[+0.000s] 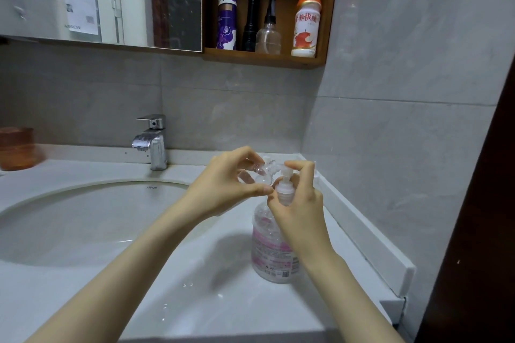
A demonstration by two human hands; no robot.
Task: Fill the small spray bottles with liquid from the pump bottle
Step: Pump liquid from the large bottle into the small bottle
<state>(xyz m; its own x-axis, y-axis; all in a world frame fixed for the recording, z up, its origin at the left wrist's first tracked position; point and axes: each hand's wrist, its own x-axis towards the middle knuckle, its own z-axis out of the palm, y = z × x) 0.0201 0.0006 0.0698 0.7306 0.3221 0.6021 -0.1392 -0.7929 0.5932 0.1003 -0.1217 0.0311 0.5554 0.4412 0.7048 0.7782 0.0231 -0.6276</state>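
The pump bottle (274, 248) crowds the counter's (223, 301) right edge beside the wall (390, 147). The front edge leaves passing room; the faucet (152, 142) stands at the back edge.

Bare forearms (125, 259), left hand (223, 184), right hand (299, 209)

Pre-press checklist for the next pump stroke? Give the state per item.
1. Pump bottle upright on the counter: ok.
2. Right hand gripping the pump head: ok, a finger lies on top.
3. Left hand holding the small spray bottle: ok, pinched and tilted toward the pump.
4. Small bottle's mouth lined up with the nozzle: cannot tell, blurred and partly hidden by fingers.
5. Fill level in the small bottle: cannot tell, clear plastic with glare.
6. Counter dry near the pump bottle: not ok, droplets lie in front of it.
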